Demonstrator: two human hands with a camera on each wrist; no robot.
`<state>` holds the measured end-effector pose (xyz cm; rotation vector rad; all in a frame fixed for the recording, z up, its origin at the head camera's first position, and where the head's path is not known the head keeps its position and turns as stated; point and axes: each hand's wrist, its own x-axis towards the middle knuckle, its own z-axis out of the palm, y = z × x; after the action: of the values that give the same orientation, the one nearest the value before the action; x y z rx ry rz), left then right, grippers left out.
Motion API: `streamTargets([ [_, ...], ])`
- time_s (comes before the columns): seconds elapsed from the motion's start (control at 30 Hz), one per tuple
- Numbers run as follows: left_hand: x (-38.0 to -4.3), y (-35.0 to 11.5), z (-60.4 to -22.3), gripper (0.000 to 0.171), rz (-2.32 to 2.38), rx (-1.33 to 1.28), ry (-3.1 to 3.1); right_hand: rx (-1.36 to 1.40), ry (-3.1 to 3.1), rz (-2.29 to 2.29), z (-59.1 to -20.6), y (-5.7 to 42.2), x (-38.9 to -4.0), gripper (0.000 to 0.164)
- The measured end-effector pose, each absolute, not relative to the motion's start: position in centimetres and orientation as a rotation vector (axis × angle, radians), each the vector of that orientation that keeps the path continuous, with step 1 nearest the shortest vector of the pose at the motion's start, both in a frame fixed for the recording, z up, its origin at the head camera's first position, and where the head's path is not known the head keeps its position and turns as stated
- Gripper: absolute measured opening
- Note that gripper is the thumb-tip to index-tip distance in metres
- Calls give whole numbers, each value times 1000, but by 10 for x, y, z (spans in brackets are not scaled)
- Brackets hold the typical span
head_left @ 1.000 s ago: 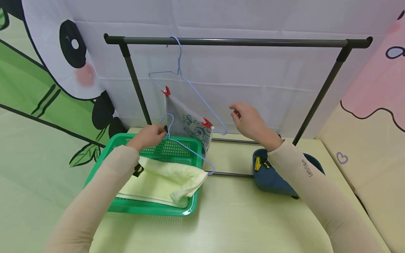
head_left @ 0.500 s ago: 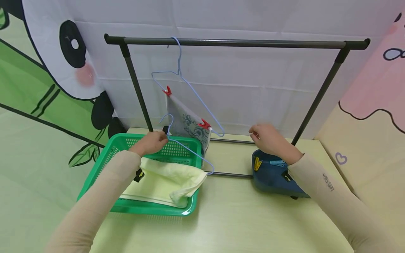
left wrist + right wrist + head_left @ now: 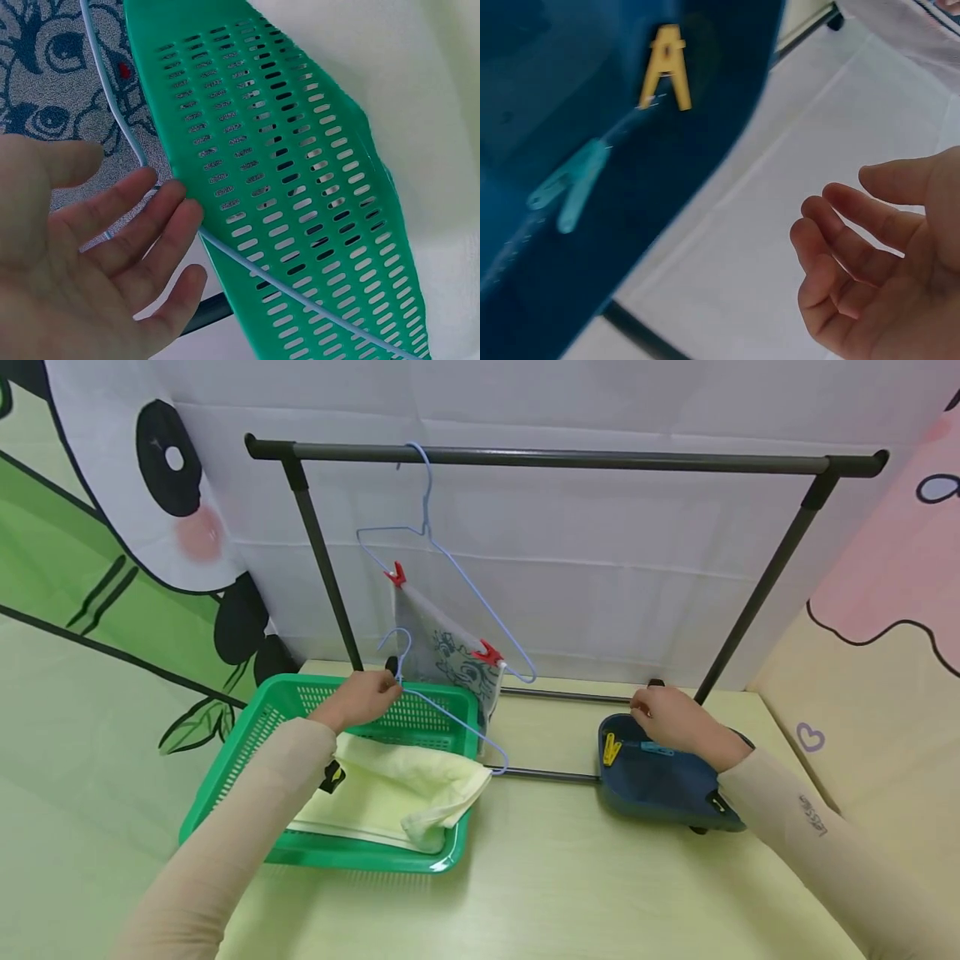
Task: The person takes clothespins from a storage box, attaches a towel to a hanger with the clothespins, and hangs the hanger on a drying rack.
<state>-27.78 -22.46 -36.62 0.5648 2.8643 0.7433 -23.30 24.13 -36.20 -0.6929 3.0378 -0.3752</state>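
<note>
My left hand (image 3: 360, 700) is over the back of the green basket (image 3: 459, 852), beside a blue wire hanger (image 3: 300, 296) slanting across the basket's rim. In the left wrist view its fingers are loosely bent, the thumb stands apart, and the fingertips overlap the wire; contact is unclear. My right hand (image 3: 678, 722) is above the navy bin (image 3: 652, 802), fingers loosely curled around nothing. Inside the bin lie a yellow clothespin (image 3: 666, 66) and a light blue clothespin (image 3: 574, 184). A folded pale yellow towel (image 3: 390, 785) lies in the basket.
A dark metal rack (image 3: 555, 457) spans the table (image 3: 540, 877). From its bar hangs another blue hanger (image 3: 480, 597) with a grey printed cloth (image 3: 450, 652), fixed by red clothespins (image 3: 488, 652). A printed curtain (image 3: 600, 585) stands behind.
My right hand has moved right and down, from beside the hanging cloth to above the navy bin. The left hand has shifted slightly right and down, while the hanger beside it looks unmoved.
</note>
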Motion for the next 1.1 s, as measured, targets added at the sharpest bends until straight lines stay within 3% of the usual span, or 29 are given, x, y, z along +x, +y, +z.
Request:
streamTargets([
  [0.43, -283, -221, -365, 24, 755, 493, 2922, -584, 2893, -323, -389, 280, -236, 19],
  [0.63, -285, -218, -364, 31, 737, 406, 2949, -599, 2853, -277, -400, 292, -243, 18],
  [1.1, -293, -216, -368, 28, 701, 397, 2964, -592, 2751, -171, -413, 296, -255, 12],
])
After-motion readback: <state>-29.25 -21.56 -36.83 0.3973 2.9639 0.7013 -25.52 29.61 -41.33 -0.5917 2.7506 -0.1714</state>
